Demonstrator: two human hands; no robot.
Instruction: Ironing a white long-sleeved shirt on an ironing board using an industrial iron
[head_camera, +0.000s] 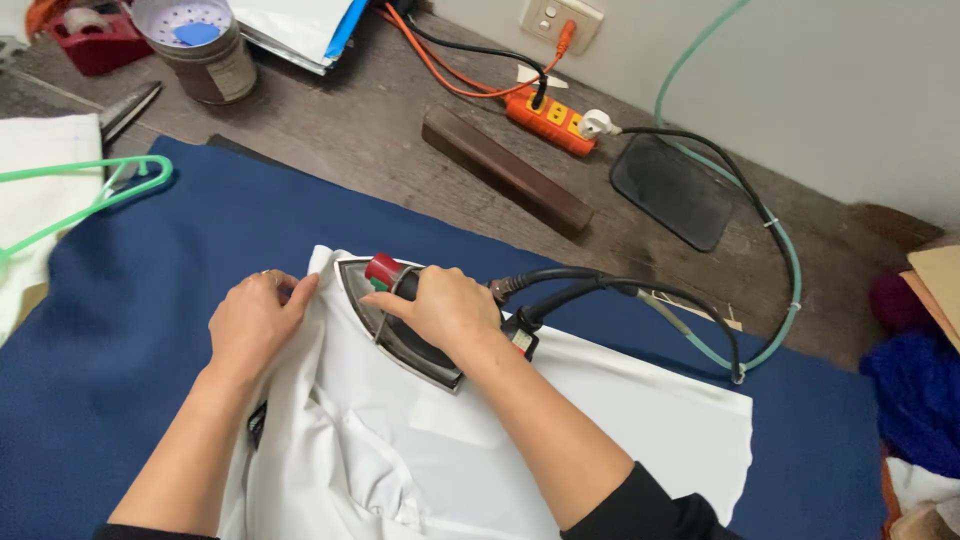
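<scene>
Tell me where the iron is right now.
In the head view, the iron sits centre frame on the white garment, gripped by the right hand. The left hand pins the fabric just beside its tip.

The right hand (445, 308) hides the iron's handle (408, 282); the white garment (420, 450) runs off the bottom edge.

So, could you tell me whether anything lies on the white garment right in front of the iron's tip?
Only the left hand, pinching the white garment's edge just beside the tip. The right hand grips the iron; beyond the edge is blue cloth.
</scene>
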